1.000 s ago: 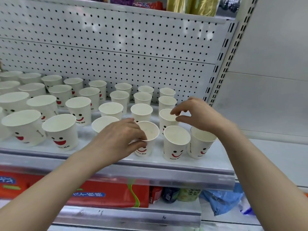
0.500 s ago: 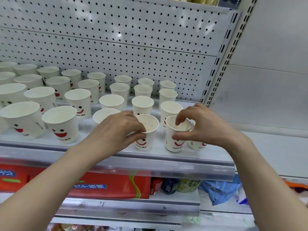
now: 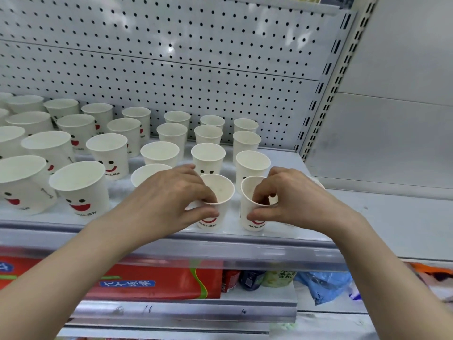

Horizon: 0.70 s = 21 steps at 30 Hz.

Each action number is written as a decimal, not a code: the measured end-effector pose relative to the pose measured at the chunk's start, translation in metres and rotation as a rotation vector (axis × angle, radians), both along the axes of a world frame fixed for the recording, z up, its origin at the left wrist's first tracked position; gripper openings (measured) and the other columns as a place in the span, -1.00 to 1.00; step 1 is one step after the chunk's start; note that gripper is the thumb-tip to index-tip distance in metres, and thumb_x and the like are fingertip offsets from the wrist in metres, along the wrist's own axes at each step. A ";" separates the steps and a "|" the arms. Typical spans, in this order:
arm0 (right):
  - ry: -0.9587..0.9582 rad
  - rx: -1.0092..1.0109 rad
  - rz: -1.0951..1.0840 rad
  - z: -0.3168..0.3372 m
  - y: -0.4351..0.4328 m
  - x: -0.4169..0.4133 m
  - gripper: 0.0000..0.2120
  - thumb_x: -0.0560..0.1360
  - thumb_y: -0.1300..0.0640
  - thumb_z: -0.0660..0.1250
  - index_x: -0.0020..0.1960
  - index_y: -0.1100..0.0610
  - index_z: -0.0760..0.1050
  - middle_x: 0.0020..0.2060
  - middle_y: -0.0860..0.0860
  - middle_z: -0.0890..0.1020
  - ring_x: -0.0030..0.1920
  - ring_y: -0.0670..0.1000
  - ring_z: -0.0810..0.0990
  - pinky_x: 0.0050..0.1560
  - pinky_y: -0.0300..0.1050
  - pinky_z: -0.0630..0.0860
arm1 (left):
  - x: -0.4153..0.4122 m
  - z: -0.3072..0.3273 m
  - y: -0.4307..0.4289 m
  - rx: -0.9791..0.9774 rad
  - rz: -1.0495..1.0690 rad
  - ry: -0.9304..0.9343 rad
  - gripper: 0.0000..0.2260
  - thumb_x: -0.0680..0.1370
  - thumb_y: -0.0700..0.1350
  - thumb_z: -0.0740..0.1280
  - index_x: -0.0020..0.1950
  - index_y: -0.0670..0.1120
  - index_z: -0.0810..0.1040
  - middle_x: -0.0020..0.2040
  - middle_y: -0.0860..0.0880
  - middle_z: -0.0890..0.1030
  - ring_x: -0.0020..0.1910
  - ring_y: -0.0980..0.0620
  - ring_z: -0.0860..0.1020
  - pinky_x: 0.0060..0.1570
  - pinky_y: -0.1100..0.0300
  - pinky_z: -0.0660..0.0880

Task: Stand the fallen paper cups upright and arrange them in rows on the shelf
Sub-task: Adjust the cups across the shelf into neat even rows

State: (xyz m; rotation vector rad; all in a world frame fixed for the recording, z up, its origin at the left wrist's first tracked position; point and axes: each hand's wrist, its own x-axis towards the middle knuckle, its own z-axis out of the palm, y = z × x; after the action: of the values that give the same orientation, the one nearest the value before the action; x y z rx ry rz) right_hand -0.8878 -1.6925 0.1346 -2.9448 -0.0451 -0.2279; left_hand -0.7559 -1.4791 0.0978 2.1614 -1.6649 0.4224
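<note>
1. The left hand [image 3: 169, 195] grips a paper cup [image 3: 221, 190] near the front edge of the shelf [image 3: 318, 217].
2. Its fingers [image 3: 208, 196] curl over the near side of the rim and the thumb presses the outer wall below, so they are clamped on the cup.
3. This cup stands upright on its base with its mouth up. A red smile and the word "Hello" show on the side facing the camera.
4. The right hand [image 3: 296, 202] holds a second cup [image 3: 253, 225] just beside the first, on its right, with a narrow gap between them.
5. Here the fingers [image 3: 263, 198] hook down into the mouth while the thumb lies against the outside wall, pinching the rim between them.
6. The second cup has its base on the shelf and its mouth up, level with the first cup along the front edge.
7. Behind these two, other cups [image 3: 208, 155] stand upright in lines that run back to the pegboard panel [image 3: 171, 57].
8. More cups [image 3: 81, 182] fill the left part of the shelf, also mouth up, printed with smiling faces. Those at the far left look tilted, though I cannot tell whether that is only the wide lens.
9. On the lower shelf [image 3: 183, 312] lie a red package [image 3: 159, 282] and, to the right, a blue plastic bag [image 3: 323, 285].
</note>
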 end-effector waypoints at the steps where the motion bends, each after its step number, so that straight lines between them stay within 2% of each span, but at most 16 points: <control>1: 0.027 0.014 -0.009 0.004 -0.001 -0.001 -0.68 0.31 -0.25 0.45 -0.24 0.01 0.60 -0.27 -0.10 0.59 -0.12 -0.15 0.46 -0.16 -0.18 0.45 | 0.000 0.004 0.001 -0.014 0.002 0.006 -0.64 0.48 0.28 0.21 -0.05 0.08 0.66 -0.13 0.17 0.65 -0.03 0.14 0.57 0.12 0.02 0.50; 4: -0.025 0.157 -0.061 0.027 -0.013 -0.001 -0.65 0.28 -0.36 0.39 -0.22 -0.10 0.64 -0.26 -0.18 0.60 -0.10 -0.24 0.47 -0.17 -0.31 0.41 | 0.012 0.025 0.004 -0.071 0.014 0.000 -0.63 0.48 0.29 0.20 0.02 0.10 0.65 -0.03 0.18 0.64 0.01 0.14 0.56 0.00 0.05 0.53; 7: -0.200 0.148 -0.160 0.048 -0.042 0.019 -0.83 0.39 -0.17 0.44 -0.21 -0.08 0.64 -0.31 -0.20 0.58 -0.13 -0.35 0.46 -0.22 -0.47 0.36 | 0.039 0.052 -0.005 -0.081 0.062 0.014 -0.74 0.48 0.22 0.28 0.03 0.13 0.63 0.02 0.18 0.62 0.03 0.11 0.56 -0.04 0.02 0.53; 9: -0.184 0.072 -0.199 0.050 -0.061 0.042 -0.94 0.44 -0.04 0.45 -0.19 -0.10 0.63 -0.31 -0.24 0.58 -0.19 -0.36 0.49 -0.27 -0.52 0.34 | 0.062 0.064 -0.018 -0.008 0.097 0.040 -0.80 0.45 0.14 0.36 0.04 0.15 0.62 0.04 0.18 0.60 0.02 0.11 0.55 -0.01 0.02 0.51; 12: -0.163 0.000 -0.222 0.042 -0.088 0.081 -0.98 0.46 0.03 0.44 -0.13 -0.07 0.65 -0.32 -0.25 0.58 -0.25 -0.24 0.51 -0.28 -0.37 0.35 | 0.099 0.074 -0.045 0.111 0.180 0.049 -0.79 0.47 0.07 0.41 0.10 0.16 0.58 0.07 0.16 0.59 0.01 0.09 0.55 0.03 0.03 0.49; 15: -0.123 -0.069 -0.205 0.039 -0.106 0.120 -0.85 0.45 0.02 0.45 0.02 -0.04 0.64 -0.26 -0.18 0.60 -0.22 -0.11 0.52 -0.21 -0.19 0.38 | 0.128 0.076 -0.072 0.223 0.237 0.002 -0.74 0.50 0.05 0.38 0.19 0.14 0.54 0.11 0.13 0.56 0.06 0.06 0.53 0.01 0.12 0.44; 19: 0.102 -0.119 -0.120 0.035 -0.116 0.153 -0.76 0.39 0.04 0.50 0.01 -0.20 0.59 -0.19 -0.19 0.61 -0.13 -0.10 0.51 -0.24 -0.20 0.40 | 0.150 0.070 -0.102 0.379 0.253 -0.095 -0.73 0.53 0.00 0.36 0.22 0.09 0.54 0.14 0.11 0.56 0.09 0.05 0.50 -0.14 0.25 0.22; 21: 0.140 -0.116 -0.083 0.030 -0.118 0.161 -0.78 0.38 0.04 0.51 -0.03 -0.19 0.61 -0.19 -0.18 0.61 -0.10 -0.10 0.50 -0.16 -0.14 0.47 | 0.158 0.064 -0.107 0.448 0.245 -0.105 -0.74 0.51 0.01 0.37 0.20 0.09 0.55 0.14 0.08 0.58 0.11 0.03 0.51 -0.09 0.22 0.32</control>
State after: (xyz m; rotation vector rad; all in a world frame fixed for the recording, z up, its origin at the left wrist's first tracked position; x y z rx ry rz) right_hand -0.7272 -1.8100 0.1651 -3.0730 0.0857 -0.0305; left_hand -0.5975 -1.5857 0.1622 2.7291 -1.6793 0.2469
